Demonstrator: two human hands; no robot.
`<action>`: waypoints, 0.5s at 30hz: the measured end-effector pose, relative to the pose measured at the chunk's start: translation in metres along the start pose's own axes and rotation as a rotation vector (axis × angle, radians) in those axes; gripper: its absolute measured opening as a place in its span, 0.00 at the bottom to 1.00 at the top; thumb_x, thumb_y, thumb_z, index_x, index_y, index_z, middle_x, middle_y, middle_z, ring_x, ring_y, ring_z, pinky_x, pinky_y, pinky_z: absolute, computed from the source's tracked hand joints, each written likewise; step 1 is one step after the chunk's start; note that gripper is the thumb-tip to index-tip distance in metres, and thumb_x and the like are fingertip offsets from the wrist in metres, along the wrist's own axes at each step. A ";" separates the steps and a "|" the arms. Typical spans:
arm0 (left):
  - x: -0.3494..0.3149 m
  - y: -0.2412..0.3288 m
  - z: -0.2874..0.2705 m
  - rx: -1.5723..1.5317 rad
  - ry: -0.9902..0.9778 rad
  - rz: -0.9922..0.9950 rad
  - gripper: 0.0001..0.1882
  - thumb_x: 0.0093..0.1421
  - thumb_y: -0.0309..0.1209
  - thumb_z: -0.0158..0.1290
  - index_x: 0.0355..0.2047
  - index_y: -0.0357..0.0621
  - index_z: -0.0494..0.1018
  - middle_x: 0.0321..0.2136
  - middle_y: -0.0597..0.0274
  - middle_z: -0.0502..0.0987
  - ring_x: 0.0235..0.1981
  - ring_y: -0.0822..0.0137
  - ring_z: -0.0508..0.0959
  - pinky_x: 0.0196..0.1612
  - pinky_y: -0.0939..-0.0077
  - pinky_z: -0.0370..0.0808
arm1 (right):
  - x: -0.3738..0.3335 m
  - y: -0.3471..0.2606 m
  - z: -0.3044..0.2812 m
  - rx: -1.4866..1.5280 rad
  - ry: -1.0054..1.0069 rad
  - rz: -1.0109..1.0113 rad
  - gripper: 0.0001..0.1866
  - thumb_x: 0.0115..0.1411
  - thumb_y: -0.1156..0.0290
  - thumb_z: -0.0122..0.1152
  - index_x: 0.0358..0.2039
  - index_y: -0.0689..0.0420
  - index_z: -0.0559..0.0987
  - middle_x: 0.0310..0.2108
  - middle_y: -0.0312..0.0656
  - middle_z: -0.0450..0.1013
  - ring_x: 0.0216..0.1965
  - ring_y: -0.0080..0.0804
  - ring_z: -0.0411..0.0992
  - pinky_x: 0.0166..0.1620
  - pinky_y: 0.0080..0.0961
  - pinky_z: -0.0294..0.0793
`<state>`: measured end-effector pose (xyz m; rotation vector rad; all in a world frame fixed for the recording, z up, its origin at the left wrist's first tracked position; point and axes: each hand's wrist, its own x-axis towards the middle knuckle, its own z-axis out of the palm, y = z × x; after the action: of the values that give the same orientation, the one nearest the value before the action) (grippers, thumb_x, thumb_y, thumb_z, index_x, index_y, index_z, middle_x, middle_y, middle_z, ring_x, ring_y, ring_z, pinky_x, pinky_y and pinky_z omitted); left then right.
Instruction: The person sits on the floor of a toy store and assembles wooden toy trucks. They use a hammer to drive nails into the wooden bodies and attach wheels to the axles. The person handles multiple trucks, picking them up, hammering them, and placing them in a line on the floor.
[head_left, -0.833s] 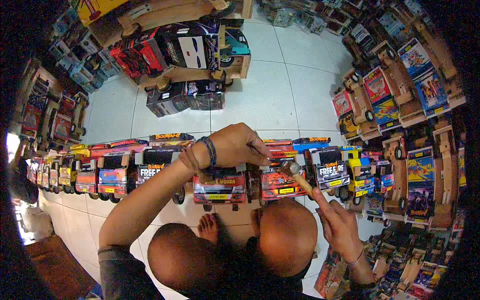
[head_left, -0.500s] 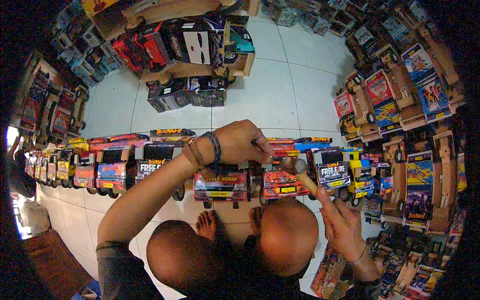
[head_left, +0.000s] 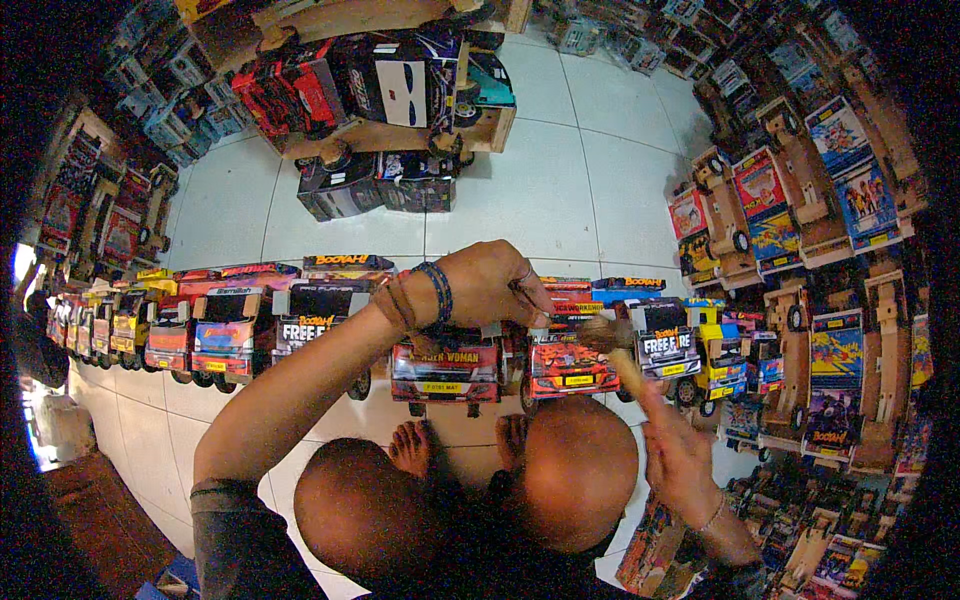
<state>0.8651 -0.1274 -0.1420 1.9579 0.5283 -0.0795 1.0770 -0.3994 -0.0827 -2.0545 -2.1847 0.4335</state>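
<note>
My right hand (head_left: 682,455) is closed round the wooden handle of a hammer (head_left: 627,368). The hammer's blurred head hangs over the right part of an orange-red toy truck (head_left: 573,368) in front of my knees. My left hand (head_left: 492,284) reaches across to the top of that truck, its fingers bent and pinched together close to the hammer head. Whatever lies between those fingertips is too small or hidden to make out. Under my left wrist stands a dark red toy truck (head_left: 444,372), and a black-and-white toy truck (head_left: 667,340) stands just right of the hammer.
Toy trucks stand in a long row, including a blue-and-red one (head_left: 232,335) and a yellow one (head_left: 722,360). Beyond, larger toy trucks (head_left: 395,95) lie on the white tile floor (head_left: 530,190). Stacked wooden truck bodies (head_left: 838,345) crowd the right side. My bare feet rest behind the row.
The hammer head has shifted slightly right and is blurred, with my right hand moving a little downward. My left hand stays nearly in place, fingers still pinched.
</note>
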 end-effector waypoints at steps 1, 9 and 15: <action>0.000 0.000 0.000 0.004 -0.006 -0.010 0.17 0.58 0.44 0.63 0.40 0.46 0.83 0.32 0.57 0.84 0.33 0.63 0.83 0.41 0.69 0.79 | 0.002 0.000 0.003 -0.032 -0.085 0.024 0.39 0.55 0.84 0.61 0.68 0.52 0.63 0.32 0.49 0.75 0.29 0.45 0.76 0.32 0.40 0.76; -0.006 0.000 0.001 0.012 0.039 0.077 0.14 0.57 0.40 0.63 0.40 0.47 0.84 0.31 0.56 0.84 0.32 0.64 0.83 0.40 0.69 0.78 | 0.004 0.004 0.012 -0.090 -0.166 0.005 0.38 0.60 0.74 0.58 0.70 0.46 0.58 0.26 0.44 0.71 0.21 0.45 0.73 0.25 0.42 0.75; -0.011 -0.004 0.004 -0.042 0.074 0.104 0.14 0.56 0.38 0.65 0.39 0.45 0.83 0.31 0.57 0.84 0.32 0.65 0.82 0.38 0.71 0.77 | -0.006 0.006 0.008 0.151 0.323 0.008 0.33 0.65 0.74 0.51 0.69 0.60 0.57 0.27 0.48 0.73 0.23 0.42 0.71 0.28 0.37 0.71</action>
<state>0.8546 -0.1331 -0.1439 1.9498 0.4717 0.0693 1.0810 -0.4059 -0.0913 -1.9018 -1.8969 0.2384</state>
